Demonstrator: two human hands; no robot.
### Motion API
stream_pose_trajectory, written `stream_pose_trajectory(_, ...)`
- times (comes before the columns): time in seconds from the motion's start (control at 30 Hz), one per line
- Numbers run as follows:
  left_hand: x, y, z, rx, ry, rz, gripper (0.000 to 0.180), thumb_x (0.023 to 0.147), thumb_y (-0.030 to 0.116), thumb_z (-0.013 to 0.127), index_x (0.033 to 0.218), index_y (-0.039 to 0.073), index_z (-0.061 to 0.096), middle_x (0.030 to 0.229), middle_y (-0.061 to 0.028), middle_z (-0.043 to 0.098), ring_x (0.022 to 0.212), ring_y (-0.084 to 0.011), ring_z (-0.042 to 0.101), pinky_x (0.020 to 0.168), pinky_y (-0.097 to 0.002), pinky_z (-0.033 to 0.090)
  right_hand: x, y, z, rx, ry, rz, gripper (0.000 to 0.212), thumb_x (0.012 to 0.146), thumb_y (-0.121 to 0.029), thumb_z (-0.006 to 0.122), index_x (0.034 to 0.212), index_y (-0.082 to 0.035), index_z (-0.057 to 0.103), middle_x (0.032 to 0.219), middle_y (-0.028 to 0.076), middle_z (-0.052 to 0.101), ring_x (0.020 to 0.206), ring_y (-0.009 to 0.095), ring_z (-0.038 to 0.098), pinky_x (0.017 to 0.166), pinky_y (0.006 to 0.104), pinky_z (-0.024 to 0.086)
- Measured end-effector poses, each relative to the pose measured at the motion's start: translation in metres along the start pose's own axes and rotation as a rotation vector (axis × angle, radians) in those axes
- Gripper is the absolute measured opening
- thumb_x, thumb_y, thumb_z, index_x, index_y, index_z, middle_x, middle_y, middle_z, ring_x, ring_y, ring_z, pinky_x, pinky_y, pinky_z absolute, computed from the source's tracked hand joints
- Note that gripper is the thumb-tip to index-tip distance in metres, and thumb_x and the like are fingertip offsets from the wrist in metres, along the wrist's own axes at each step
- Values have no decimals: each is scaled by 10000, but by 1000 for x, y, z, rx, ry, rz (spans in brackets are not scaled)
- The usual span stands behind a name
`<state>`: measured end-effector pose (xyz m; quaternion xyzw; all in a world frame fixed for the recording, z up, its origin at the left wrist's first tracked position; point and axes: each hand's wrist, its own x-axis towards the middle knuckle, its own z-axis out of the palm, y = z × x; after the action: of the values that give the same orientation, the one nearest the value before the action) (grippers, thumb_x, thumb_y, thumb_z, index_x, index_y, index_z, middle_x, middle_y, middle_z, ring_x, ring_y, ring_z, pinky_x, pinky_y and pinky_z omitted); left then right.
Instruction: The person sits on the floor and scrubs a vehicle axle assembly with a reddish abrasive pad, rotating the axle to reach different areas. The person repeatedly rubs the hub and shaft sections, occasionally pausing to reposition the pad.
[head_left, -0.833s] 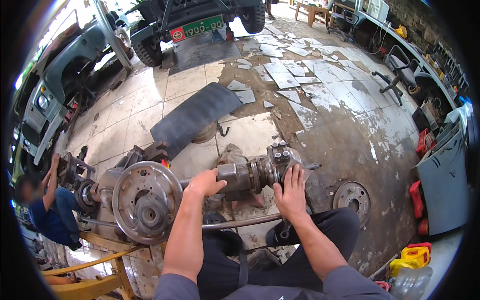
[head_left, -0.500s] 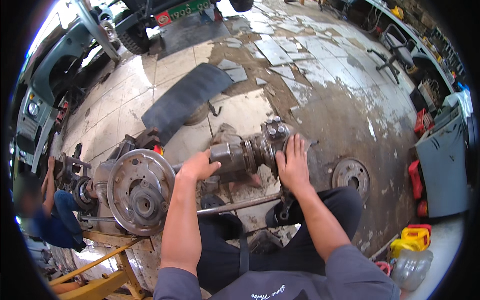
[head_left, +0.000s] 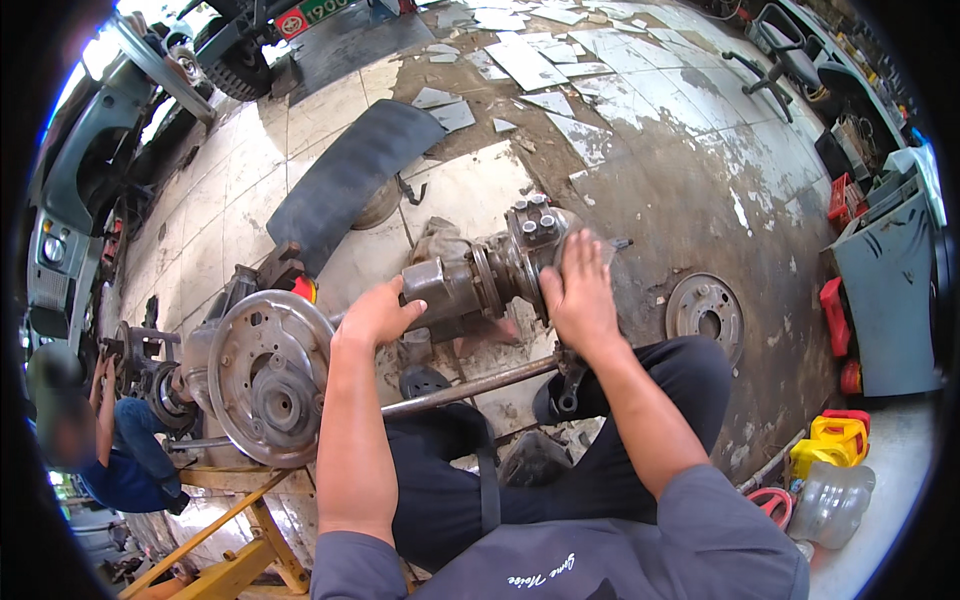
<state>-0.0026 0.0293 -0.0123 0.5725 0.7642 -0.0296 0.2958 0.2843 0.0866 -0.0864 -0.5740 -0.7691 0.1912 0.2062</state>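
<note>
A grimy metal axle housing [head_left: 437,288] lies across in front of me, with a bolted steering knuckle [head_left: 533,226] at its right end. My left hand [head_left: 378,314] is closed over the housing's left part, thumb stretched out and the other fingertips partly hidden. At the knuckle's outer end, my right hand [head_left: 582,296] lies flat with fingers extended, pressing against its round face. A steel tie rod [head_left: 470,387] runs below the housing, near my knees. Left of my left forearm stands a round brake backing plate [head_left: 268,375] with a hub at its centre.
A co-worker [head_left: 125,450] crouches at far left, hands on another axle part. A yellow stand [head_left: 225,570] is at lower left. Another backing plate [head_left: 705,312] lies on the floor at right. Beyond are a dark curved panel [head_left: 350,180] and broken tiles [head_left: 525,62]. Yellow jugs [head_left: 835,440] stand lower right.
The whole view has shifted, so the axle and both hands appear slightly higher and further left. Both hands keep their places on the axle parts.
</note>
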Motion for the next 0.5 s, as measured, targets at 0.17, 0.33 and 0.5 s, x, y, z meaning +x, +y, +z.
stream_pose_trajectory(0.17, 2, -2, 3, 41, 13, 10, 609, 923, 386, 633, 1317, -67, 528, 1226, -285, 629, 1167, -404, 598, 1013, -451, 461, -27, -12, 0, -143, -91, -91, 751, 1026, -507, 381, 1523, 45, 275, 1603, 265, 211, 1489, 439, 186, 1196, 559, 173)
stream_pose_trajectory(0.33, -3, 5, -2, 21, 0, -13, 606, 919, 380, 638, 1315, -66, 529, 1214, -284, 634, 1163, -402, 601, 1016, -454, 457, -10, -2, 1, -47, -59, 49, 802, 1017, -559, 362, 1539, 37, 238, 1625, 256, 133, 1501, 448, 118, 1192, 570, 172)
stream_pose_trajectory(0.5, -1, 0, 0, -12, 20, 0, 601, 919, 381, 635, 1317, -57, 532, 1228, -275, 632, 1168, -401, 599, 1017, -457, 455, -18, -4, 3, 78, -22, 61, 812, 1018, -525, 402, 1532, 72, 207, 1609, 297, 133, 1491, 475, 120, 1188, 582, 166)
